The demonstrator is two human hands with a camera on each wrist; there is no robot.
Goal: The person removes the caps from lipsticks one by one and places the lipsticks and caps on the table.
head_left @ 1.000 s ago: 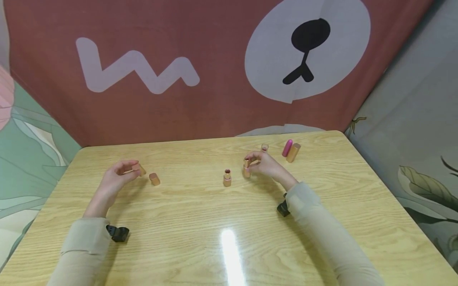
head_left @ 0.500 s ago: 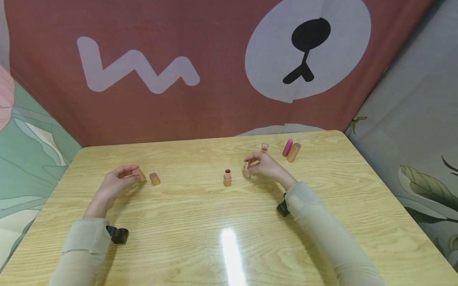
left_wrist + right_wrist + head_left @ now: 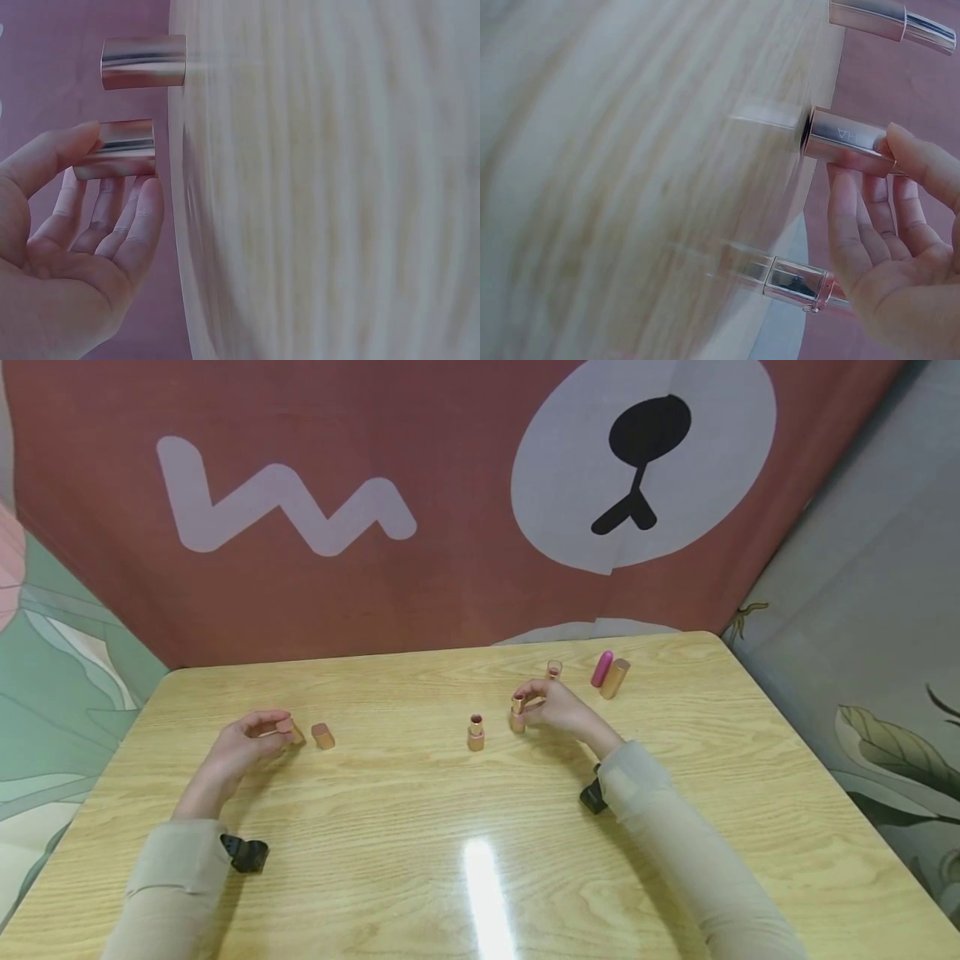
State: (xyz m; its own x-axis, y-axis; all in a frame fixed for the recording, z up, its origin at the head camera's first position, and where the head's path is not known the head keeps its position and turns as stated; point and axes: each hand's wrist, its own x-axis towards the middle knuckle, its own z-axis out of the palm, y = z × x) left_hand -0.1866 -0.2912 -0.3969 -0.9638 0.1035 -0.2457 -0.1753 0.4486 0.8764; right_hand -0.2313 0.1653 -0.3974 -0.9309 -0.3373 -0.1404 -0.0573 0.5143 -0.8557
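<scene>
In the head view my left hand (image 3: pixel 242 747) pinches a rose-gold lipstick cap (image 3: pixel 294 732) between thumb and fingers at the table's left. The left wrist view has this held cap (image 3: pixel 124 150) beside a second, standing cap (image 3: pixel 142 62). My right hand (image 3: pixel 562 710) grips an uncapped lipstick (image 3: pixel 517 720) with a gold inner barrel. It is upright, its base at or just above the tabletop; fingers hide part of the barrel. Another uncapped lipstick (image 3: pixel 476 735) stands to its left.
Behind my right hand stands a clear-topped tube (image 3: pixel 554 671), partly hidden. A magenta bullet-shaped tube (image 3: pixel 602 669) and a gold cylinder (image 3: pixel 615 679) stand side by side at the back right. The wooden table (image 3: pixel 390 827) ends at a printed cloth backdrop (image 3: pixel 450 593).
My left hand has come down slightly toward the tabletop with the cap in its grip. The right hand has hardly moved and still holds the lipstick.
</scene>
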